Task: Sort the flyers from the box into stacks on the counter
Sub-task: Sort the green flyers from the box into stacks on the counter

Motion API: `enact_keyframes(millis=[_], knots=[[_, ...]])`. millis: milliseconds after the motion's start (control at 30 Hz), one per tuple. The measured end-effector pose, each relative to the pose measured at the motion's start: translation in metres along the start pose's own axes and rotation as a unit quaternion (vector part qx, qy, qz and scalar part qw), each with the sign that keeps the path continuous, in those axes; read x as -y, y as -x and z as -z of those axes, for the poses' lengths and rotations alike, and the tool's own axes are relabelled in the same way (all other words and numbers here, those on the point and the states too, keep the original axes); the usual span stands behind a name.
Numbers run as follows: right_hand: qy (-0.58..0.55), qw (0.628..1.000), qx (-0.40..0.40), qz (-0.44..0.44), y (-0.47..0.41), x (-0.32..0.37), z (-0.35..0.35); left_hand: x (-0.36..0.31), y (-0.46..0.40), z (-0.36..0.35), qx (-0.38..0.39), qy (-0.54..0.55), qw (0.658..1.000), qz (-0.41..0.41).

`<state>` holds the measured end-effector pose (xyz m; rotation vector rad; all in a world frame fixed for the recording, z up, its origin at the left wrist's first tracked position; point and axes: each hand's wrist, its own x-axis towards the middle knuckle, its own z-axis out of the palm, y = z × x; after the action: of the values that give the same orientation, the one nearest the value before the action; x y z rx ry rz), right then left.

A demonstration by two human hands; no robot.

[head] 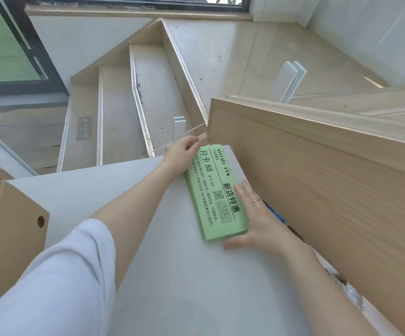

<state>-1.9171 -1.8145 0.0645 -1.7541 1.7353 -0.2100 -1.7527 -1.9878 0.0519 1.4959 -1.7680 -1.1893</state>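
Left grip: your left hand (181, 155) curls its fingers over the far end of the stack of green flyers (217, 192), holding that edge.
Right grip: your right hand (262, 221) lies wide and flat along the stack's near right side, fingers straight over the top sheet, thumb set across the near end; a ring (257, 200) shows on one finger.
Writing: the top flyer reads "AVOCADO·GYM", "月卡 88", "年卡 588" and "新店特惠", with a QR code printed beside the smaller lines of text.
Flyers: the stack lies flat on the white tabletop (167, 275), running away from you between your two hands, its right edge close to the wooden panel (330, 180).
Box: the cardboard box (12, 226) stands at the tabletop's left edge, well apart from the stack, with a round hole in its side.
Beyond: pale stairs (123, 98) descend past the tabletop's far edge, under a dark-framed window (14, 44).
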Motion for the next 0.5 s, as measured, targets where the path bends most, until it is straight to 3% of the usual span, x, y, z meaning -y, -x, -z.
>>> enact_keyframes(millis=[233,500], knots=[[0.086,0.996,-0.006,-0.006,-0.008,0.008,0.007,0.007,-0.014,-0.009,0.019,-0.098,0.995,0.005],[0.055,0.998,0.018,-0.012,-0.012,0.004,0.009,0.009,-0.009,-0.006,0.013,-0.008,1.0,0.006]])
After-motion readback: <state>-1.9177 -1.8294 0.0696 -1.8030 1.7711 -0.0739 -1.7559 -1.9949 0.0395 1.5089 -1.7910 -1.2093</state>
